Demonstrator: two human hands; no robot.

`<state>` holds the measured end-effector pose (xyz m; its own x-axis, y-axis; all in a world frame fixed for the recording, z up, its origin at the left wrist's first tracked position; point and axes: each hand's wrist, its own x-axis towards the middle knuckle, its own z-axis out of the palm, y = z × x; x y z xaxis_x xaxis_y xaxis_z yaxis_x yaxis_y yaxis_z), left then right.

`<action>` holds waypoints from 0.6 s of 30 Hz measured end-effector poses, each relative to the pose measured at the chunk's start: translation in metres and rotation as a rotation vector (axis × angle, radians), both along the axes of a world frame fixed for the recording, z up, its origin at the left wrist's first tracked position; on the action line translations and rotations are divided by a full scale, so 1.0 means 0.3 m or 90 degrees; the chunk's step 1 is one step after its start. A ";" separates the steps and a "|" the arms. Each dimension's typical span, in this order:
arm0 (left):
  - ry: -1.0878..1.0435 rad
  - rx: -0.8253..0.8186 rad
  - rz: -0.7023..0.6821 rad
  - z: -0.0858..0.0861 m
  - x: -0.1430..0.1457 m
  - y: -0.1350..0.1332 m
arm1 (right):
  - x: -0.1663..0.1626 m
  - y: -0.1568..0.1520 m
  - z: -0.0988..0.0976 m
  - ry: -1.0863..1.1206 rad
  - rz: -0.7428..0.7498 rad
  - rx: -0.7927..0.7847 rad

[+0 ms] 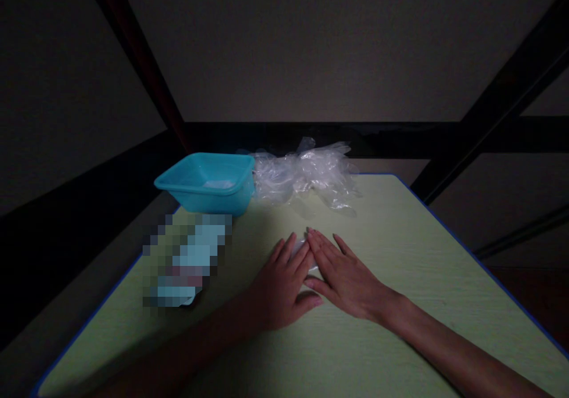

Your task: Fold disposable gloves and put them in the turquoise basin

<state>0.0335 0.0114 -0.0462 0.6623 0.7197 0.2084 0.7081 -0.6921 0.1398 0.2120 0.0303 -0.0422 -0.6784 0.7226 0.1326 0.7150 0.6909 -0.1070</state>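
My left hand (287, 285) lies palm down on the table with its fingers stretched out. From the other side, my right hand (344, 273) rests flat too, and its fingertips meet the left index finger. Beneath the fingers of both hands is a small piece of translucent whitish plastic (299, 246). Most of it is hidden, so its shape cannot be made out. Beyond the hands lies a loose heap of clear disposable plastic gloves (317, 170), with finger-shaped ends along its edge.
A blue plastic basin (208, 199) stands at the back left, holding something white (219, 183). In front of it lies a pixelated light-blue object (195, 256). The pale table (422, 279) has a blue edge, and a wall (311, 60) rises behind it.
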 end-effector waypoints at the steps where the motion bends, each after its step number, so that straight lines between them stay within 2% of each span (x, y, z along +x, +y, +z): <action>1: 0.008 -0.004 0.000 0.003 -0.001 0.000 | 0.002 0.001 -0.001 -0.003 0.001 -0.002; 10: 0.060 -0.017 0.025 0.011 -0.027 -0.006 | 0.010 0.002 -0.031 0.015 0.008 0.045; 18: 0.089 -0.043 0.026 0.034 -0.022 -0.008 | 0.005 0.000 0.001 -0.013 0.008 0.012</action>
